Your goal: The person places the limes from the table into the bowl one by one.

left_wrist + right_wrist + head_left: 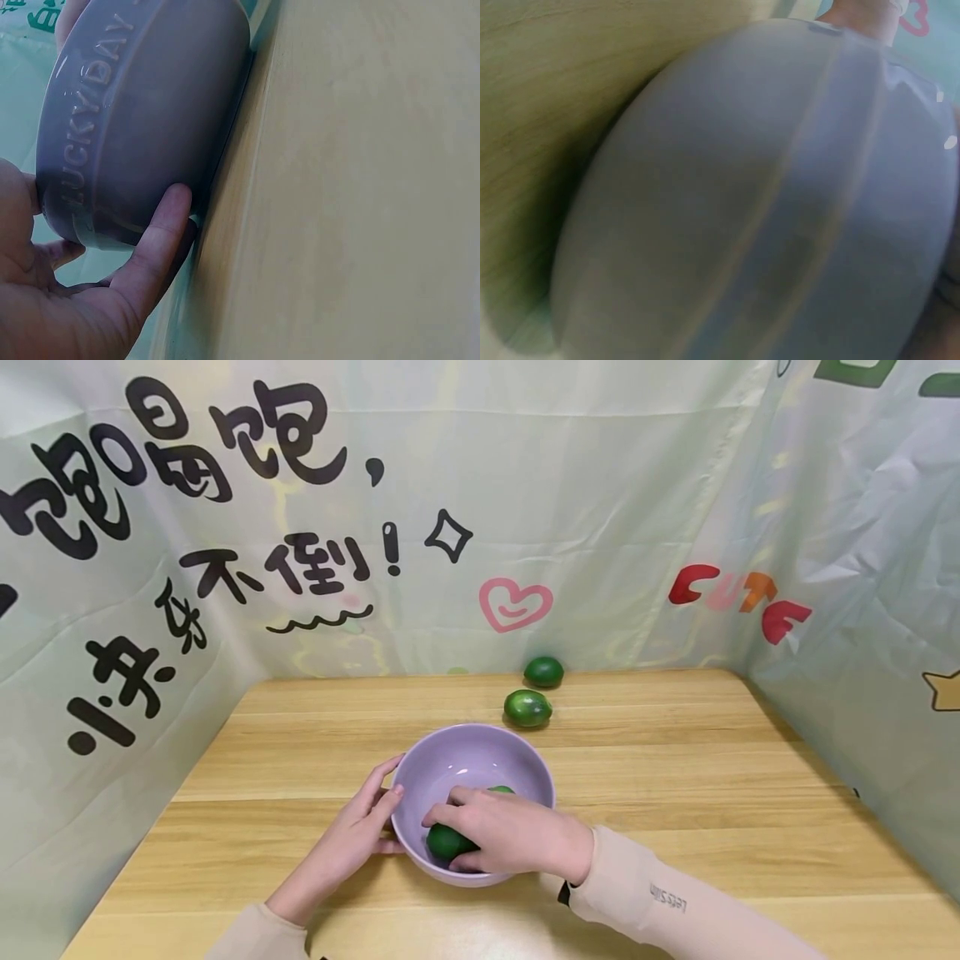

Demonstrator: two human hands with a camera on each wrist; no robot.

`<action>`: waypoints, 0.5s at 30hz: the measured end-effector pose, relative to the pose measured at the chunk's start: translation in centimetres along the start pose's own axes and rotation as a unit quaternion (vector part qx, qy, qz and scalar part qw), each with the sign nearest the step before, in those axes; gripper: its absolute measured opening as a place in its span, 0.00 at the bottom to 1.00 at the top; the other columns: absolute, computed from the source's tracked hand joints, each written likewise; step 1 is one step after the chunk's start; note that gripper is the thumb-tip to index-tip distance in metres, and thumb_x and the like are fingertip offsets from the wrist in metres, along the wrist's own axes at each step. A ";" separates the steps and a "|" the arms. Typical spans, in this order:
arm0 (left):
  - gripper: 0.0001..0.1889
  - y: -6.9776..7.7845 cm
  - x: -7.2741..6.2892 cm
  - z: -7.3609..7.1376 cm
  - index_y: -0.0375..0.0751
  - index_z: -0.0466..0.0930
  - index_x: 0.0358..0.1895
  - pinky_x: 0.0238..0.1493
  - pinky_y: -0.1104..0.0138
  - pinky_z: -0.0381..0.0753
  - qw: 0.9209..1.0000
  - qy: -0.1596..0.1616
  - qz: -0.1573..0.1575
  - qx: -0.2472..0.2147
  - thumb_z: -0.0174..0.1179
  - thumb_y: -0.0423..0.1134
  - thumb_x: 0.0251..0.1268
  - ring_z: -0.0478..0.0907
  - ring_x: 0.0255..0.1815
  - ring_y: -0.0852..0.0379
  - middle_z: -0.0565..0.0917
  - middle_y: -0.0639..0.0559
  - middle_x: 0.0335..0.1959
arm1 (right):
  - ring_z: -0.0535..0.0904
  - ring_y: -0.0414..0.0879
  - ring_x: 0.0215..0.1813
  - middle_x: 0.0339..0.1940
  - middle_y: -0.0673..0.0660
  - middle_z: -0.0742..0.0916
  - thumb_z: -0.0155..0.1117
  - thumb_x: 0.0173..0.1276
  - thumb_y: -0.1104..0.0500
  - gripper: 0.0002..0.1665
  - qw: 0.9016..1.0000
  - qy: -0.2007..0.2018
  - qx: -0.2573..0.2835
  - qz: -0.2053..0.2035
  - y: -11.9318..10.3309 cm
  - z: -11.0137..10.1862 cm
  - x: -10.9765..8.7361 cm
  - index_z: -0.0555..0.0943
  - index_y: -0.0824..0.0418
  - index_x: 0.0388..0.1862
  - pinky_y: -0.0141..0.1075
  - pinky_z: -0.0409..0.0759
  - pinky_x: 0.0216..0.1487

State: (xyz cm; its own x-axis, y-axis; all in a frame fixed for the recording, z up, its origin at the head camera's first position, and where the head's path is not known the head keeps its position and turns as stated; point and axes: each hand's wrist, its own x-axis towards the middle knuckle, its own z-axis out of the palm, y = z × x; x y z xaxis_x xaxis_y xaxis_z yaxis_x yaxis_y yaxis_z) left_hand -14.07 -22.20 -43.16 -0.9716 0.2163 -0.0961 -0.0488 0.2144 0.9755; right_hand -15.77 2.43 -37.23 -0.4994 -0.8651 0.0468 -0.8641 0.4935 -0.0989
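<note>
A light purple bowl (472,739) sits on the wooden table, with raised "LUCKY DAY" lettering on its outer wall (142,112) in the left wrist view. My left hand (360,827) holds the bowl's left side, thumb at the rim and other fingers against the outside. Inside the bowl, my right hand (506,831) grips a dark green lime (447,842), its fingers curled over the fruit. Another green fruit (501,789) shows only partly behind that hand. The bowl's outside (727,187) fills most of the right wrist view, hiding the right hand's grip.
Behind the bowl, two more limes lie on the table: a lighter one (528,708) and a darker one (543,672) near the back edge. Printed fabric (600,485) hangs around the back and sides of the wooden table (660,760).
</note>
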 end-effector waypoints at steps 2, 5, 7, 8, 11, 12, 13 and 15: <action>0.28 0.0 0.0 0.0 0.59 0.55 0.86 0.48 0.53 0.96 1.000 0.001 0.000 0.001 0.45 0.50 0.91 0.87 0.53 0.43 0.73 0.27 0.66 | 0.82 0.36 0.43 0.51 0.50 0.86 0.80 0.70 0.46 0.30 1.000 0.001 -0.005 0.001 -0.1 -0.1 0.0 0.82 0.48 0.67 0.26 0.86 0.47; 0.27 0.0 0.0 0.0 0.60 0.56 0.86 0.47 0.53 0.96 1.000 0.002 0.000 0.002 0.45 0.50 0.91 0.87 0.53 0.43 0.73 0.27 0.66 | 0.82 0.37 0.42 0.53 0.50 0.86 0.79 0.71 0.46 0.29 1.000 0.007 -0.002 0.000 -0.2 -0.5 -0.2 0.82 0.49 0.67 0.26 0.86 0.48; 0.27 0.0 0.0 0.0 0.60 0.56 0.86 0.47 0.53 0.96 1.000 0.002 0.000 0.002 0.45 0.50 0.91 0.87 0.53 0.43 0.73 0.27 0.66 | 0.83 0.37 0.43 0.54 0.51 0.86 0.78 0.71 0.47 0.28 1.000 0.014 0.001 -0.005 -0.2 -0.8 -0.4 0.82 0.50 0.67 0.26 0.86 0.49; 0.27 0.0 0.0 0.0 0.60 0.56 0.86 0.47 0.53 0.96 1.000 0.002 0.001 0.002 0.45 0.50 0.91 0.87 0.53 0.43 0.73 0.27 0.66 | 0.83 0.38 0.44 0.54 0.51 0.85 0.78 0.71 0.47 0.28 1.000 0.018 0.003 -0.006 -0.2 -0.9 -0.5 0.82 0.50 0.67 0.26 0.86 0.50; 0.27 0.0 0.0 0.0 0.60 0.55 0.86 0.47 0.54 0.96 1.000 -0.001 0.003 0.001 0.45 0.50 0.91 0.87 0.53 0.43 0.73 0.27 0.66 | 0.85 0.38 0.47 0.53 0.51 0.85 0.78 0.72 0.48 0.27 0.999 0.033 0.006 -0.012 0.0 -1.4 -0.8 0.82 0.52 0.66 0.26 0.86 0.52; 0.27 -0.1 0.0 0.0 0.59 0.55 0.86 0.47 0.54 0.96 1.000 -0.001 0.004 0.001 0.45 0.50 0.91 0.87 0.53 0.43 0.73 0.27 0.66 | 0.85 0.38 0.47 0.53 0.51 0.85 0.78 0.72 0.48 0.27 0.999 0.039 0.007 -0.013 0.0 -1.5 -0.9 0.83 0.52 0.66 0.26 0.86 0.53; 0.27 -0.1 0.0 0.0 0.59 0.55 0.86 0.47 0.54 0.96 1.000 -0.001 0.005 0.001 0.45 0.50 0.91 0.88 0.52 0.44 0.73 0.27 0.66 | 0.85 0.38 0.47 0.53 0.51 0.85 0.78 0.72 0.48 0.27 0.999 0.047 0.010 -0.012 0.1 -1.7 -0.9 0.83 0.53 0.65 0.26 0.87 0.53; 0.27 -0.1 0.0 0.0 0.59 0.55 0.86 0.47 0.54 0.96 1.000 -0.002 0.006 0.000 0.45 0.50 0.91 0.88 0.52 0.44 0.73 0.27 0.65 | 0.85 0.38 0.47 0.53 0.51 0.86 0.78 0.71 0.48 0.27 0.998 0.060 0.017 -0.007 0.3 -2.1 -1.1 0.83 0.53 0.64 0.27 0.87 0.52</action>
State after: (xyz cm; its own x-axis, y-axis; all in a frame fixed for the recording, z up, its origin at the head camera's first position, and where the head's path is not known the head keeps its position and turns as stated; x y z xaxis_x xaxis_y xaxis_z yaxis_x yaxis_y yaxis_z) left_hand -14.08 -22.18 -43.22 -0.9713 0.2220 -0.0858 -0.0377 0.2123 0.9765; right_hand -15.61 3.68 -35.24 -0.4922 -0.8543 0.1672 -0.8699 0.4756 -0.1305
